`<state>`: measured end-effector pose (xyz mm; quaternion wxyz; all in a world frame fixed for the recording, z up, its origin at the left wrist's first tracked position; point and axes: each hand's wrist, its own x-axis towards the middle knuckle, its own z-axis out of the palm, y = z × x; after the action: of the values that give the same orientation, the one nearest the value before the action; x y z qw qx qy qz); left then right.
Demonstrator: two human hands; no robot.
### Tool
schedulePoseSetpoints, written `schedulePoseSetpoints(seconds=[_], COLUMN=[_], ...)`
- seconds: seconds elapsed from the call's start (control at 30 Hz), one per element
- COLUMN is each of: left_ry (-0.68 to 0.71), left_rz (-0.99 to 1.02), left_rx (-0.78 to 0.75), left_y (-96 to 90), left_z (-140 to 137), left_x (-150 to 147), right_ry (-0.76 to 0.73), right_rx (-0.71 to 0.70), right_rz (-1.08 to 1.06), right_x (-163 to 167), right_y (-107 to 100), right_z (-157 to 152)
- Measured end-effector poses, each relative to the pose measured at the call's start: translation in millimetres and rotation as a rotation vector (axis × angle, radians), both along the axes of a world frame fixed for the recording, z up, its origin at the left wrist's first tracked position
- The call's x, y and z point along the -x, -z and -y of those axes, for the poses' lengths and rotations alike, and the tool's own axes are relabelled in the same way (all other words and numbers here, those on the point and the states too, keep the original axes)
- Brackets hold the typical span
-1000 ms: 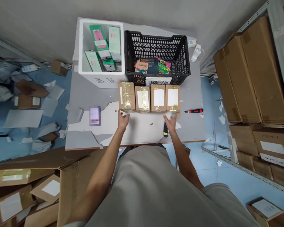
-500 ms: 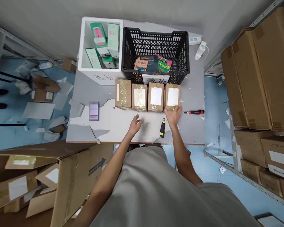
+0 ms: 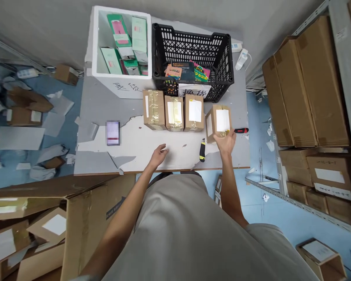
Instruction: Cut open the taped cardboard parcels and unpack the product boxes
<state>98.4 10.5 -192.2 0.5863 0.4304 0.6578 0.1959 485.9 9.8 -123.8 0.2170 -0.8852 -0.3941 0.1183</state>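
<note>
Between the spread left hand [image 3: 158,155] and right hand [image 3: 226,144] clasping a carton [image 3: 220,119] lies a yellow-black cutter [image 3: 202,151].

I see the person's bare left forearm [image 3: 131,197] slanting forward and inward, its left hand [image 3: 158,157] unburdened, fingers loosely bent and pointing inward. The bare right forearm [image 3: 230,191] reaches farther forward, nearly straight ahead, and the right hand [image 3: 226,143] is spread in a wide grasp, thumb toward the left hand, fingers on the outer side. Both hands stand well apart.
</note>
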Motion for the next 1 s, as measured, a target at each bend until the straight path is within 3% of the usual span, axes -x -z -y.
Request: schedulePoseSetpoints(seconds=[0.17,0.3,0.4,0.57,0.7,0.83,1.0], left_ry=[-0.042,-0.048,-0.013,0.110,0.216,0.203,0.178], left_rz=[0.048,0.056,0.068,0.069,0.054,0.049,0.069], left_rx=[0.014,0.051,0.048,-0.083,-0.124,-0.106,-0.073], left_y=[17.3,30.7,34.5,35.4,38.6,39.4,36.9], left_z=[12.1,26.8,33.2,32.8,36.0,49.9,63.3], left_x=[50.2,82.7,98.7,119.9,136.4,142.4,138.6], right_ry=[0.007,-0.136,-0.335,-0.715,-0.912,-0.938,-0.710], right_rx=[0.040,0.089,0.113,0.156,0.180,0.132,0.109], right_rz=[0.140,0.083,-0.016,-0.224,-0.301,-0.334,-0.364], right_x=[15.9,52.7,96.7,171.7,203.3,203.2,177.1], right_y=[-51.5,-69.9,-60.4,-21.5,1.1,9.9,17.6], right_z=[125.9,179.4,177.2,139.4,115.3,105.6,120.1])
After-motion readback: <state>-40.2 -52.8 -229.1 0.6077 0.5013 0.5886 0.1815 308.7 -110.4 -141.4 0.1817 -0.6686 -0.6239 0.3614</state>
